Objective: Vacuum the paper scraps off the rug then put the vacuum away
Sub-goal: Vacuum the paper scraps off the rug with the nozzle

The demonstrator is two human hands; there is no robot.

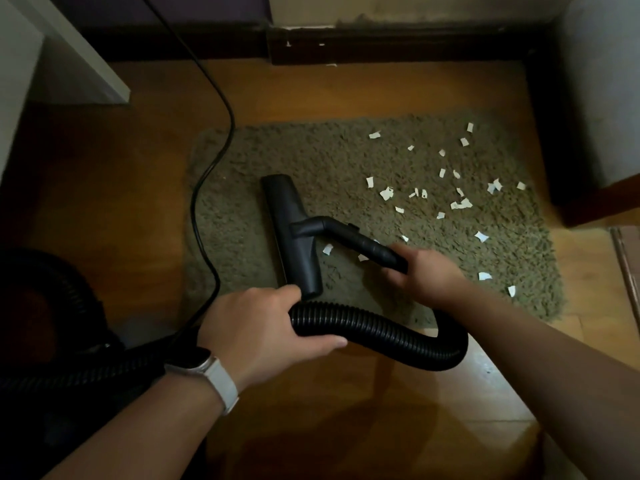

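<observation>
A shaggy olive rug lies on the wooden floor. Several white paper scraps are strewn over its right half. The black vacuum floor head rests on the rug's left-middle part, joined to a short black tube. My right hand is shut on the end of that tube. My left hand, with a white watch on the wrist, grips the black ribbed hose, which loops between both hands. The vacuum body sits dark at the left edge.
A black power cord runs from the top down across the rug's left edge to the vacuum. White furniture stands at the upper left. A dark baseboard lines the far wall, and a white wall corner closes the right.
</observation>
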